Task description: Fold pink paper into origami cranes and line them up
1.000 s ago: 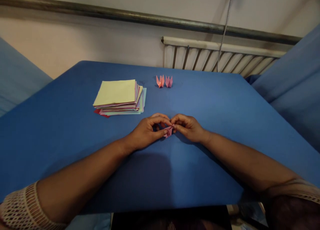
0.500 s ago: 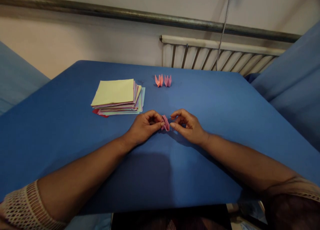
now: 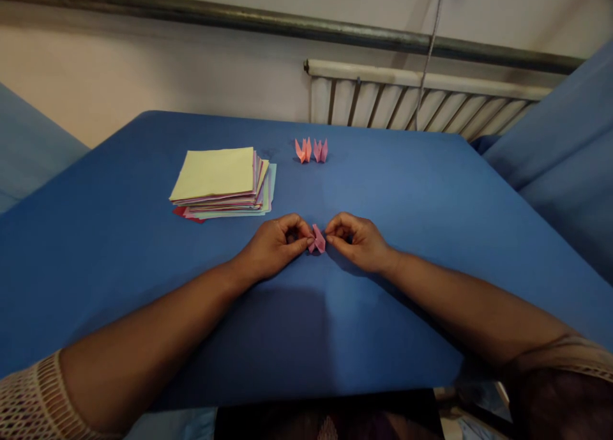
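A small pink origami crane [image 3: 317,240] stands over the blue table, between my two hands. Thumb and index finger of my left hand [image 3: 285,239] pinch its left side. My right hand [image 3: 357,239] has its thumb and forefinger closed together at the crane's right edge; the fingertips hide the exact point of contact. Farther back on the table, an orange origami crane [image 3: 303,151] and a second pink origami crane [image 3: 320,151] stand side by side with their points upward.
Left of centre lies a stack of coloured paper sheets [image 3: 215,172], yellow on top, with a red piece [image 3: 188,214] sticking out underneath. The blue table [image 3: 431,204] reaches back to a wall with a radiator [image 3: 383,95] and a pipe [image 3: 268,22]. Blue curtains [image 3: 575,127] hang at both sides.
My right thumb and forefinger, apart before, have closed at the crane's right edge. The crane has turned slightly, and its folds look more spread. The view has shifted a little.
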The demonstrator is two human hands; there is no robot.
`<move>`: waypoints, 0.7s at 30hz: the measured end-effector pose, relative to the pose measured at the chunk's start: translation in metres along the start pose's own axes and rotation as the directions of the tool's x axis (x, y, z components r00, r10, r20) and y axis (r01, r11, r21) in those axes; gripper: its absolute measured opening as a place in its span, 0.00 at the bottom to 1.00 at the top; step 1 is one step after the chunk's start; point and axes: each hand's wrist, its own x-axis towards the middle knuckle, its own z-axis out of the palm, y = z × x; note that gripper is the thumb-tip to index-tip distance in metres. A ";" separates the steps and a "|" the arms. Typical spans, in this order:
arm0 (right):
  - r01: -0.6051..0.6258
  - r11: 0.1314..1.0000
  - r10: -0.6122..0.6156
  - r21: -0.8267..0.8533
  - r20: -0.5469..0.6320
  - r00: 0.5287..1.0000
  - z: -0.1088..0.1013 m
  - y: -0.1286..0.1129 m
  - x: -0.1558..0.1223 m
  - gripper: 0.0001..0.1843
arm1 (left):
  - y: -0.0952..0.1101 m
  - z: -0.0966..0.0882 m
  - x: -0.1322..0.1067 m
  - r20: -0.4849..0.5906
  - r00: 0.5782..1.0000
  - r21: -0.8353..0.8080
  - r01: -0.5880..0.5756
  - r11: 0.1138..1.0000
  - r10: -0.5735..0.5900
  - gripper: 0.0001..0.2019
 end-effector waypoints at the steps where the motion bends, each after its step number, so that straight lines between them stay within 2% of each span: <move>1: 0.018 0.999 -0.018 -0.031 0.006 1.000 -0.001 -0.001 0.000 0.03 | 0.000 0.000 0.000 0.007 1.000 -0.011 0.000 1.000 0.000 0.08; 4: 0.107 0.981 -0.104 -0.164 0.027 0.994 -0.002 -0.004 0.000 0.08 | 0.001 0.001 -0.001 0.014 1.000 0.022 -0.024 0.999 0.024 0.07; 6: 0.143 0.966 -0.141 -0.217 0.025 0.990 -0.002 -0.006 0.000 0.07 | 0.002 0.003 -0.001 0.012 0.999 0.073 -0.051 0.996 0.051 0.07; 11: 0.071 0.985 -0.076 -0.159 -0.024 0.997 0.000 -0.007 -0.001 0.11 | 0.005 0.003 -0.003 0.037 0.991 0.188 -0.134 0.973 0.130 0.07; 15: 0.111 0.973 -0.114 -0.201 -0.002 0.993 0.000 -0.009 -0.002 0.07 | 0.006 0.002 -0.003 0.051 0.980 0.262 -0.199 0.944 0.193 0.06; 18: 0.100 0.983 -0.103 -0.157 -0.012 0.995 0.000 -0.008 -0.002 0.09 | 0.008 0.001 -0.004 0.070 0.978 0.262 -0.209 0.942 0.197 0.06; 21: 0.115 0.978 -0.113 -0.173 0.020 0.993 -0.001 -0.005 -0.002 0.05 | 0.009 0.000 -0.004 0.062 0.983 0.265 -0.186 0.946 0.175 0.06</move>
